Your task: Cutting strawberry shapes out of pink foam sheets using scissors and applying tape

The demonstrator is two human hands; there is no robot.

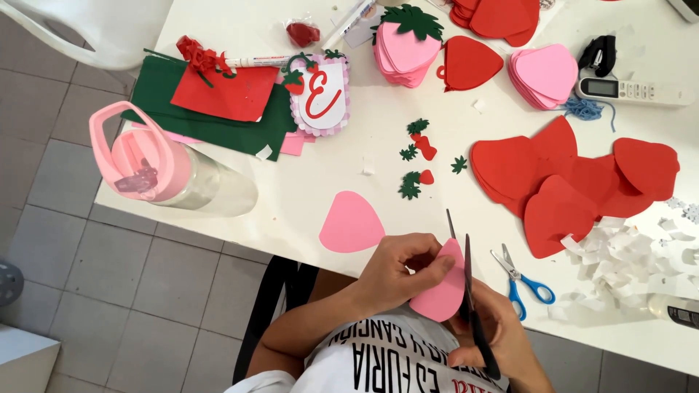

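My left hand (397,273) pinches a pink paper strawberry shape (443,287) by its upper left edge, just below the table's front edge. My right hand (495,327) grips black scissors (466,280), whose blades point up along the right side of the pink shape. Another pink strawberry shape (351,222) lies flat on the white table (291,196), left of my hands.
Blue-handled scissors (520,276) and white paper scraps (619,255) lie at the right. Red strawberry shapes (568,182) spread beyond them. Pink stacks (546,73), green and red sheets (211,102), small leaf cut-outs (416,156), a remote (630,89) and a pink-lidded bottle (171,171) sit further out.
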